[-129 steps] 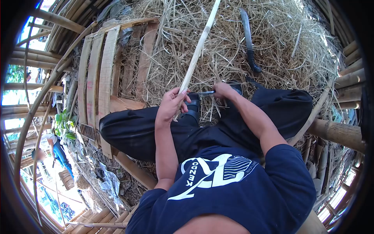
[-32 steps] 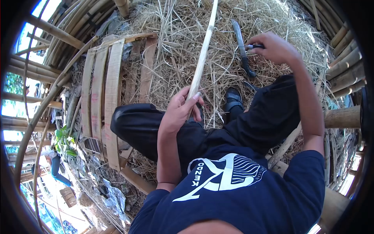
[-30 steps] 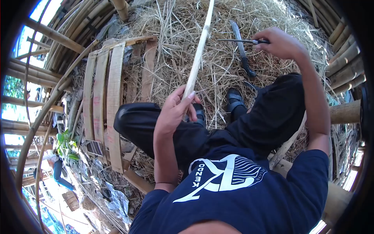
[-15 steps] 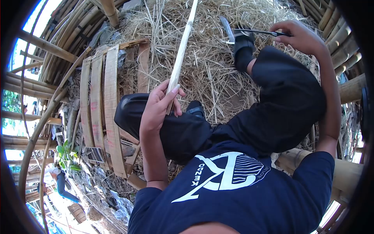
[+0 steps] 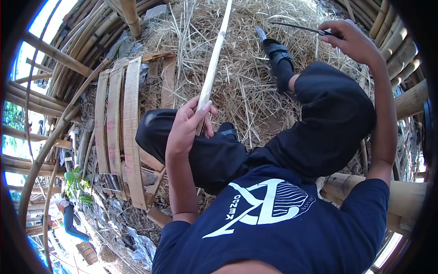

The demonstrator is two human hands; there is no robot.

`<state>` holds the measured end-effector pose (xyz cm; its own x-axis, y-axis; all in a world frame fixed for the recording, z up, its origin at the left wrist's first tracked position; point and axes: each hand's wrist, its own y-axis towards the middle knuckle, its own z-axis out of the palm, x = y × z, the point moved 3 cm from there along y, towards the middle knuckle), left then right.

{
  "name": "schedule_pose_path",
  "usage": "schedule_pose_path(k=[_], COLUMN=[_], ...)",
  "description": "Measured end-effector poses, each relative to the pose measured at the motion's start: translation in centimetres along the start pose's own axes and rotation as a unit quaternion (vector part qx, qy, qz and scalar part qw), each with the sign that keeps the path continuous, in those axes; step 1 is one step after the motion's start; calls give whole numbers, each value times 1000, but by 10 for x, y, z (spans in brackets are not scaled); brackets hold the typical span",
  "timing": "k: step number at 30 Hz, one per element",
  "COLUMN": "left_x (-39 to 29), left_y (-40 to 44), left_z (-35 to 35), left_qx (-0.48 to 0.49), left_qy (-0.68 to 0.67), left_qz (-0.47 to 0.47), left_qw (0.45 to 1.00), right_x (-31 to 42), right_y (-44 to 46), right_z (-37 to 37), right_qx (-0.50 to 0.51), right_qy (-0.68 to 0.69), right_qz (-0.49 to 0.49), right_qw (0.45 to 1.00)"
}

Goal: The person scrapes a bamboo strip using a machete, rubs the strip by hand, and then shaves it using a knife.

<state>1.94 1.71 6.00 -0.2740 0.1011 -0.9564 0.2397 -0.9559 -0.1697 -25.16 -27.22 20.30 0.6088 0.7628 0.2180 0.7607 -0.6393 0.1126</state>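
Note:
My left hand [image 5: 188, 125] is closed around the lower end of a long, pale bamboo strip [image 5: 212, 66], above my bent left knee. The strip slants up and away, past the top edge of the view. Out to the right, my right hand [image 5: 350, 42] grips the handle of a knife [image 5: 296, 26]. Its thin dark blade points left over the straw, apart from the bamboo. Below the blade is my right foot in a dark sandal [image 5: 279, 55]. A grey, blade-like thing [image 5: 260, 33] shows at the toe; I cannot tell what it is.
Straw and shavings [image 5: 246, 82] cover the ground. A slatted wooden crate [image 5: 131, 123] lies to the left, with a phone-like dark rectangle [image 5: 111, 181] by it. Bamboo poles [image 5: 54, 59] surround me, one thick pole [image 5: 351, 187] at my right side. A person [image 5: 70, 221] is outside, lower left.
My right hand and the knife have moved slightly up, and the blade is now clear of the sandal. My right foot has shifted a little. My left hand keeps the bamboo strip nearly still.

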Motion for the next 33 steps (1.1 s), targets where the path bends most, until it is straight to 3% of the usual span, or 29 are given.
schedule_pose_path(k=[9,11,14,24,29,33], left_x=[4,6,5,6,5,6], left_y=[-1,-2,-4,-5,-3,-5], left_z=[-5,-6,-6,-4,-3,1], left_qx=[-1,-6,-6,3,4,-7], left_qy=[-16,-12,0,-4,0,9], left_qz=[5,4,-1,8,5,-5], left_qw=[1000,1000,1000,1000,1000,1000], right_x=[8,7,6,4,6,5], right_y=[-2,-6,-3,0,-6,0], right_z=[-8,-5,-9,-32,-39,-37], right_qx=[9,-73,1,-13,-100,-61], right_qy=[11,0,16,18,29,35], right_qz=[49,-31,19,16,-3,-12], right_qw=[999,997,1000,1000,995,997])
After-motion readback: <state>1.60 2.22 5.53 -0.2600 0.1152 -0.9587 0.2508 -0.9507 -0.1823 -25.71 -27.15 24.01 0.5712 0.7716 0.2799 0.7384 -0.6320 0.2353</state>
